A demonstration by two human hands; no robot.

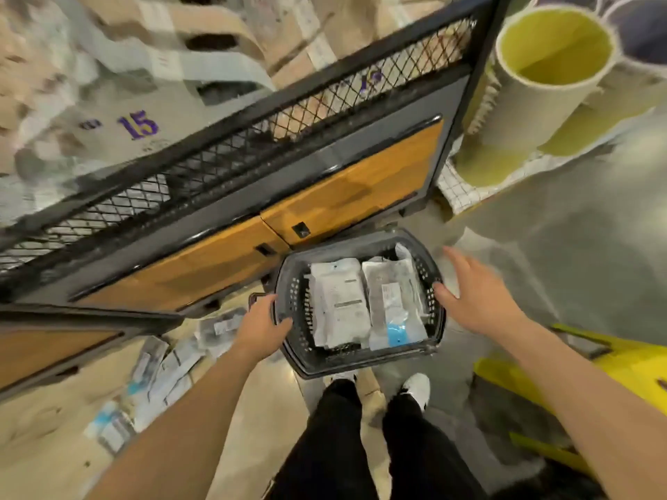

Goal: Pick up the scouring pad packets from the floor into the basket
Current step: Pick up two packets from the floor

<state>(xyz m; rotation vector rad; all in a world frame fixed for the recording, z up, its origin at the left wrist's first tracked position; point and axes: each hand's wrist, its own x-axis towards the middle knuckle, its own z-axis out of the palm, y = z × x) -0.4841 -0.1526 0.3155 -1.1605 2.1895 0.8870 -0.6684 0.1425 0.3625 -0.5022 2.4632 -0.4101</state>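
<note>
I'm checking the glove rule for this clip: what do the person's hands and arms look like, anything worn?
The left hand and right hand are bare: no gloves, rings or watch visible. The forearms are uncovered, with no sleeves in view.

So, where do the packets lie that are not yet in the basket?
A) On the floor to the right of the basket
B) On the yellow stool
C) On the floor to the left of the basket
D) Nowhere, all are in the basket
C: loose packets lie scattered on the floor left of the basket, beside the cabinet.
</note>
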